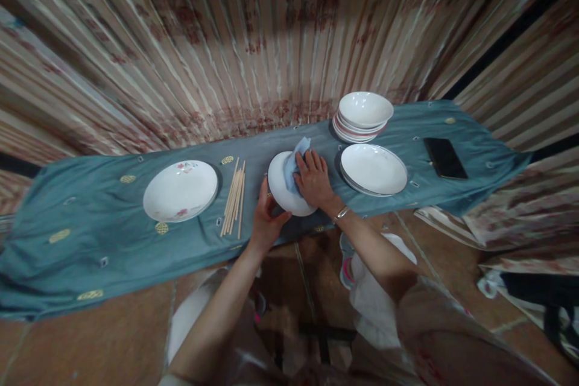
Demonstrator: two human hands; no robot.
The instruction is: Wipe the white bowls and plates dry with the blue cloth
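In the middle of the cloth-covered table is a white bowl (281, 185) with a thin dark rim. My left hand (268, 217) grips its near-left edge, thumb along the front and fingers round the side. A light blue cloth (294, 170) is bunched against the bowl. Over that cloth lies my right hand (313, 178), pressing it onto the bowl with the fingers bent; a silver bracelet circles the wrist. Just left of the bowl lie several wooden chopsticks (234, 202), roughly side by side.
A floral white plate (181, 190) sits at the left. On the right are stacked white plates (374, 169), with stacked bowls (365, 110) behind them and a black phone (444, 157) farther right. A pleated curtain (271, 42) hangs behind the green-blue tablecloth (113, 241).
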